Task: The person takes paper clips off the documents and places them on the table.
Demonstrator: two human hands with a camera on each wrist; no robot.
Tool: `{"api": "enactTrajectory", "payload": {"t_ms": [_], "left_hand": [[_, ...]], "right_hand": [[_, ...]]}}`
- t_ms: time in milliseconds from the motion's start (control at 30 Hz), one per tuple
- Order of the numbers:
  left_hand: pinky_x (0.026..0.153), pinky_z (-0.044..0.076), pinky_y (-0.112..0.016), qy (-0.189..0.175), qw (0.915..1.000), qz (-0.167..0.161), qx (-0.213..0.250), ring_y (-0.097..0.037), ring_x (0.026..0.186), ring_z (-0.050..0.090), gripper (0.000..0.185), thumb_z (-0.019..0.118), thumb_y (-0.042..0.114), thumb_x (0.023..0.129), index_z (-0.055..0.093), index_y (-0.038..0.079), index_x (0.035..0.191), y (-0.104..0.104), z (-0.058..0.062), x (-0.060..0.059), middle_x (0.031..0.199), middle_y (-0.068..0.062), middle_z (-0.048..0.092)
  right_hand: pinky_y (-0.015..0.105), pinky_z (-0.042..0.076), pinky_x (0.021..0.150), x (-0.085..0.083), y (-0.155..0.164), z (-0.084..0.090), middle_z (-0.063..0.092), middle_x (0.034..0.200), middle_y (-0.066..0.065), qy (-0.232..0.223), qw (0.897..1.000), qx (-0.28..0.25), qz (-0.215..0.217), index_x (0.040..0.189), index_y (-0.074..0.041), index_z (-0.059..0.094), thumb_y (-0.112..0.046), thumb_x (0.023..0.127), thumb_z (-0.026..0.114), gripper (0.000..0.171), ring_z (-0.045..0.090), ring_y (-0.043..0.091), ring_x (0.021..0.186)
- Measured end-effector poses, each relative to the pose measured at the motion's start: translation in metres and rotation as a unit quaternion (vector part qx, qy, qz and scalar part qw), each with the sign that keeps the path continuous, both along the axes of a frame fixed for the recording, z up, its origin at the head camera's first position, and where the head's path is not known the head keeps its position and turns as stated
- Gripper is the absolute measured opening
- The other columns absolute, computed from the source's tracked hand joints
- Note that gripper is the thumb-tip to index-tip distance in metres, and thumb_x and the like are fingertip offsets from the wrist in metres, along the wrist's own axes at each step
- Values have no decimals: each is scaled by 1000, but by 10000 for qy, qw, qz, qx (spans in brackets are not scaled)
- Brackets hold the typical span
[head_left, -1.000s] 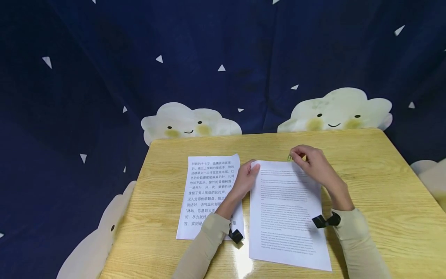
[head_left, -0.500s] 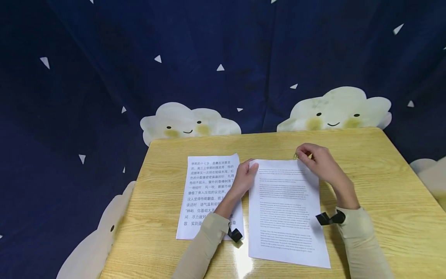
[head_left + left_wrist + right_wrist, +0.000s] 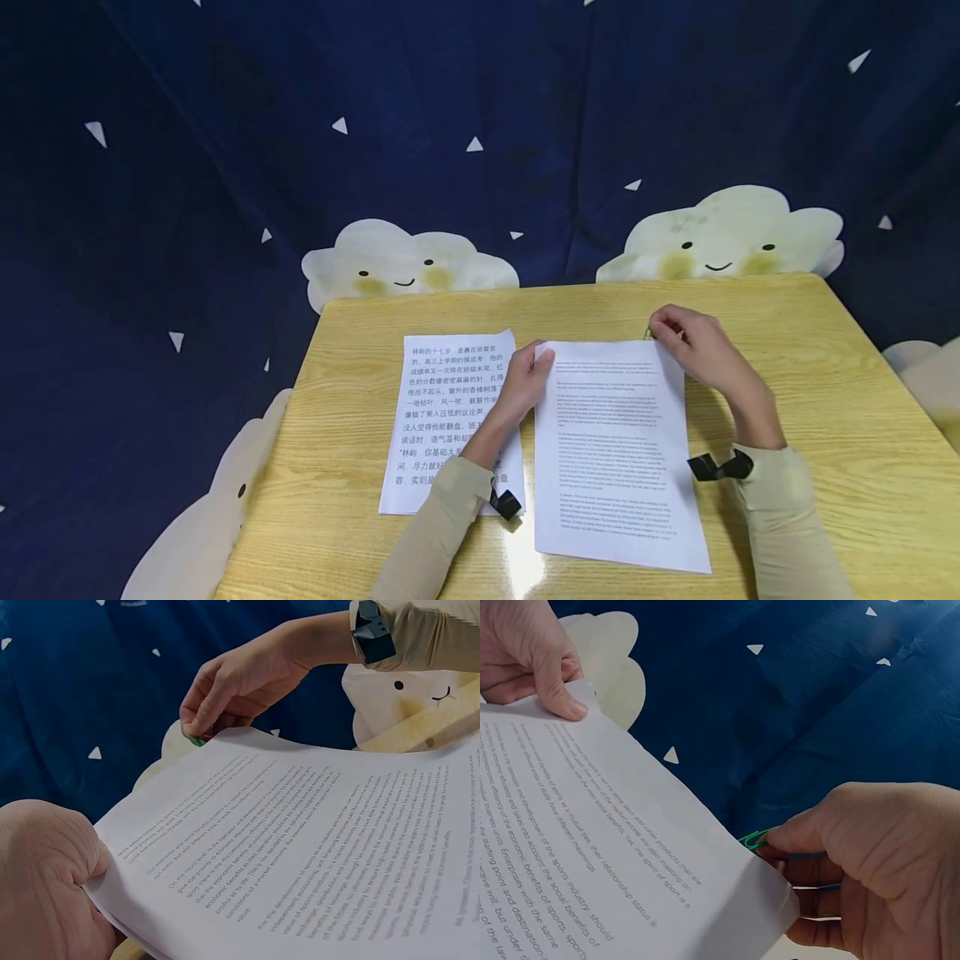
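My left hand (image 3: 522, 382) pinches the upper left corner of a white printed sheet stack (image 3: 615, 450), thumb on top and fingers behind. In the left wrist view a second edge shows beneath the top sheet. A small green paper clip (image 3: 754, 839) is pinched between thumb and forefinger of my right hand (image 3: 693, 346), at the stack's top edge near its upper right corner. In the right wrist view the other right fingers lie behind that corner, and the clip overlaps the paper's edge.
Left of the stack, a page in large Chinese print (image 3: 450, 408) lies on the wooden table (image 3: 330, 467), partly under my left forearm. A dark blue curtain (image 3: 450, 100) with clouds and triangles hangs behind the table's far edge.
My right hand has moved rightward along the top edge with the paper clip, toward the upper right corner. The stack has shifted slightly up; my left hand keeps its grip.
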State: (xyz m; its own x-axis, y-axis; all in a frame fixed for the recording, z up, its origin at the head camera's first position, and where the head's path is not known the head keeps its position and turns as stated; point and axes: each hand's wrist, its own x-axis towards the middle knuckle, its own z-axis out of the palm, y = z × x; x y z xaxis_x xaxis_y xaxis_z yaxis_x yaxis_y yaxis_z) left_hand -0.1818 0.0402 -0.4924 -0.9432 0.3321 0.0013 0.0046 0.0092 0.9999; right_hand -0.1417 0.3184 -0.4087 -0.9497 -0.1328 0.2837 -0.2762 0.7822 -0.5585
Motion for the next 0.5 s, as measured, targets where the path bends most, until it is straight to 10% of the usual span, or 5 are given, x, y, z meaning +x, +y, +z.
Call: {"api": "enactTrajectory", "payload": {"t_ms": [500], "left_hand": [[73,54,-24,-27,10000,4,-33,-13,74,69,27,50,19,111,70,5,122,-1,1,0,96,-9,77]], "right_hand": [[29,38,55,2,14,0,56,80,9,-214,9996,97,-143,101,-4,63,-11,110,51,16,49,23,69]]}}
